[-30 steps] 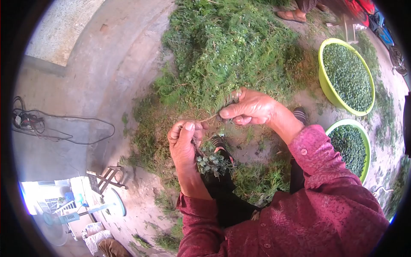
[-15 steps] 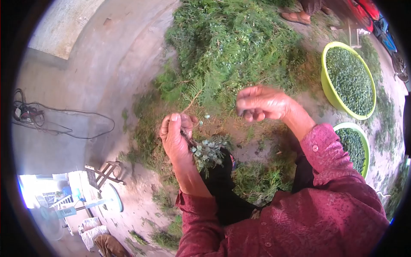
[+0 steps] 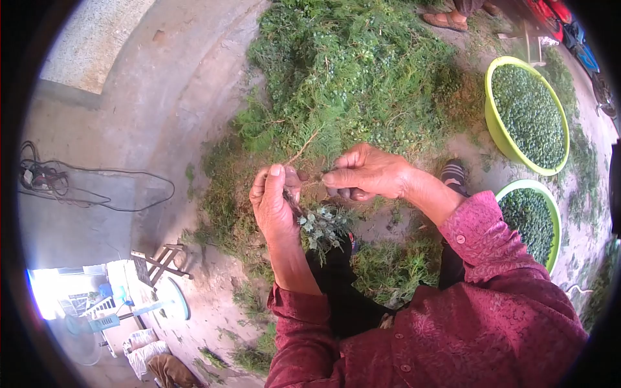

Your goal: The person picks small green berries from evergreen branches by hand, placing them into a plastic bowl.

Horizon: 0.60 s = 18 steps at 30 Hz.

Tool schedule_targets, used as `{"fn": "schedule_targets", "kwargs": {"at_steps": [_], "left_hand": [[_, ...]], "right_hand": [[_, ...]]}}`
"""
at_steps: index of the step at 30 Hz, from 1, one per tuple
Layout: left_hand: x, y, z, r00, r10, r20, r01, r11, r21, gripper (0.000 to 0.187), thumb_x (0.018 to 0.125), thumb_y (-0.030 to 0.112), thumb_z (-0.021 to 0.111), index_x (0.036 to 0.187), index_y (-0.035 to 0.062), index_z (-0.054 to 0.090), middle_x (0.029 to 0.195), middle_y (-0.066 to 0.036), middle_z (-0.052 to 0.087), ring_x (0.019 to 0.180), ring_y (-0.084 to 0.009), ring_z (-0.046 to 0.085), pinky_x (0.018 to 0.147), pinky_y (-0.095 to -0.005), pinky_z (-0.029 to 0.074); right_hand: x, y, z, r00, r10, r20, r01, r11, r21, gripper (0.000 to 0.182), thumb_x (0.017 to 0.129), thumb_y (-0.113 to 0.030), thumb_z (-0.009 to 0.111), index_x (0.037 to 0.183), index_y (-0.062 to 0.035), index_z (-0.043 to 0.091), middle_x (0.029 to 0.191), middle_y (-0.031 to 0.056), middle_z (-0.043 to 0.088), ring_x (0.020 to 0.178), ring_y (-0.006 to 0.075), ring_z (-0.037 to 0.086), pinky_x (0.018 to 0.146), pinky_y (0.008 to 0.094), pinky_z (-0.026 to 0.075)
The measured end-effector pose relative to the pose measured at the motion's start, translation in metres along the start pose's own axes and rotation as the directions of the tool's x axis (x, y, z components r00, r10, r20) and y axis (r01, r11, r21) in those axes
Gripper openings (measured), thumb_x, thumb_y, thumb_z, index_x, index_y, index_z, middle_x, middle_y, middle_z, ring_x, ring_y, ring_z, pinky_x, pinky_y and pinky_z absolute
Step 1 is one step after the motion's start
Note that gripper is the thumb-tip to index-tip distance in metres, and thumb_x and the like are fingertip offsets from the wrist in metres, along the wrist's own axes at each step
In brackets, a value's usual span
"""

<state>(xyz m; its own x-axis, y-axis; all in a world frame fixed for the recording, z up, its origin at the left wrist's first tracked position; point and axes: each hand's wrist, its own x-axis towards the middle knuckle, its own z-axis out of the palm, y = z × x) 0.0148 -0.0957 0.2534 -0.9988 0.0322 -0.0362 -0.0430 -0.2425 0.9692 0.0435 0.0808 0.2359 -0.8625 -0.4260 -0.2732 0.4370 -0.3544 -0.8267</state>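
Note:
My left hand point(image 3: 275, 197) is closed around a thin evergreen branch point(image 3: 323, 226). Its leafy end with pale blue-green cones hangs below the fist, and a bare brown stem sticks out above the thumb. My right hand point(image 3: 369, 173) is beside it with thumb and fingers pinched together. Something small and partly hidden is at those fingertips, close to the left hand. Beyond both hands lies a large heap of cut green branches point(image 3: 356, 77) bearing similar cones.
Two yellow-green basins full of green cones stand at right, a larger basin point(image 3: 495, 123) and a nearer basin point(image 3: 555, 223). Another person's shoe point(image 3: 446, 21) is at the top. At left are a black cable point(image 3: 123, 169), a wooden stool point(image 3: 158, 264) and a fan point(image 3: 171, 299).
My right hand has moved left and down to the left hand, its fingers now pinched. The left hand has shifted slightly right, still gripping the branch.

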Motion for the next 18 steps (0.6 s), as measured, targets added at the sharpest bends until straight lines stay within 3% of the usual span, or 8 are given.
{"fn": "schedule_targets", "kwargs": {"at_steps": [2,5,7,9,11,13,16,18], "left_hand": [[0.001,0.003,-0.002,0.998,0.066,0.002,-0.065,0.995,-0.070,0.022,0.083,0.023,0.054,0.070,0.0054,0.051,0.054,-0.003,0.047,0.044,-0.0086,0.039,0.045,-0.0211,0.035],[0.007,0.002,-0.013,0.996,0.070,-0.061,-0.077,0.990,-0.116,0.025,0.084,0.024,0.053,0.067,0.0061,0.049,0.051,-0.002,0.042,0.043,-0.0087,0.038,0.043,-0.0205,0.034],[0.009,-0.006,-0.014,0.990,0.135,0.030,-0.129,0.980,-0.149,0.027,0.084,0.026,0.053,0.065,0.0067,0.048,0.050,-0.002,0.041,0.042,-0.0089,0.037,0.039,-0.0201,0.028],[0.005,-0.006,-0.013,0.996,0.023,0.084,-0.004,0.975,-0.224,0.014,0.083,0.014,0.056,0.073,0.0041,0.055,0.056,-0.004,0.051,0.044,-0.0099,0.040,0.064,-0.0341,0.047],[0.003,-0.005,-0.009,0.999,-0.025,0.033,0.030,0.987,-0.158,0.015,0.083,0.015,0.056,0.073,0.0040,0.055,0.055,-0.004,0.050,0.045,-0.0091,0.040,0.063,-0.0319,0.047],[0.001,-0.003,-0.003,0.996,-0.020,0.084,0.029,0.993,-0.113,0.016,0.083,0.016,0.056,0.072,0.0040,0.055,0.054,-0.003,0.049,0.044,-0.0088,0.038,0.062,-0.0303,0.046],[0.001,0.000,-0.002,0.999,-0.030,0.021,0.032,0.994,-0.103,0.017,0.083,0.017,0.056,0.072,0.0038,0.055,0.053,-0.003,0.048,0.042,-0.0089,0.037,0.064,-0.0311,0.047],[0.003,0.000,-0.008,1.000,-0.031,-0.002,0.031,0.994,-0.105,0.018,0.083,0.018,0.056,0.072,0.0039,0.055,0.053,-0.003,0.048,0.042,-0.0090,0.036,0.065,-0.0319,0.047]], "right_hand": [[-0.003,0.000,-0.007,1.000,0.029,-0.005,-0.029,0.998,-0.058,0.020,0.078,-0.020,0.063,0.077,0.0002,0.060,0.061,0.0044,0.053,0.043,0.0057,0.042,0.037,0.0173,0.027],[-0.003,-0.004,-0.016,1.000,0.025,-0.005,-0.025,0.999,0.039,0.021,0.079,-0.017,0.060,0.088,0.0022,0.059,0.069,0.0062,0.056,0.048,0.0068,0.047,0.038,0.0165,0.031],[-0.005,-0.001,-0.009,0.996,0.024,0.091,-0.030,0.997,0.065,0.030,0.079,-0.015,0.060,0.103,0.0019,0.054,0.080,0.0068,0.057,0.055,0.0083,0.050,0.039,0.0155,0.032],[0.002,0.007,-0.005,0.985,0.036,0.167,-0.059,0.989,0.138,0.041,0.078,-0.015,0.062,0.114,0.0003,0.048,0.088,0.0064,0.056,0.060,0.0092,0.052,0.039,0.0163,0.033],[0.008,0.007,0.003,0.996,-0.064,0.059,0.052,0.981,0.186,0.045,0.077,-0.016,0.065,0.115,-0.0002,0.047,0.088,0.0055,0.056,0.060,0.0093,0.051,0.039,0.0177,0.034],[0.012,0.007,0.002,0.993,-0.114,0.018,0.106,0.961,0.255,0.037,0.076,-0.017,0.067,0.107,-0.0008,0.053,0.079,0.0041,0.056,0.055,0.0087,0.049,0.040,0.0192,0.034],[0.016,0.006,-0.001,0.997,-0.070,0.035,0.062,0.980,0.188,0.023,0.077,-0.018,0.066,0.092,-0.0028,0.058,0.066,0.0024,0.054,0.048,0.0071,0.044,0.039,0.0198,0.031],[0.007,-0.003,0.004,0.993,-0.071,-0.089,0.063,0.994,-0.093,0.015,0.078,-0.017,0.065,0.080,-0.0037,0.058,0.057,0.0012,0.050,0.043,0.0056,0.039,0.038,0.0195,0.027]]}}
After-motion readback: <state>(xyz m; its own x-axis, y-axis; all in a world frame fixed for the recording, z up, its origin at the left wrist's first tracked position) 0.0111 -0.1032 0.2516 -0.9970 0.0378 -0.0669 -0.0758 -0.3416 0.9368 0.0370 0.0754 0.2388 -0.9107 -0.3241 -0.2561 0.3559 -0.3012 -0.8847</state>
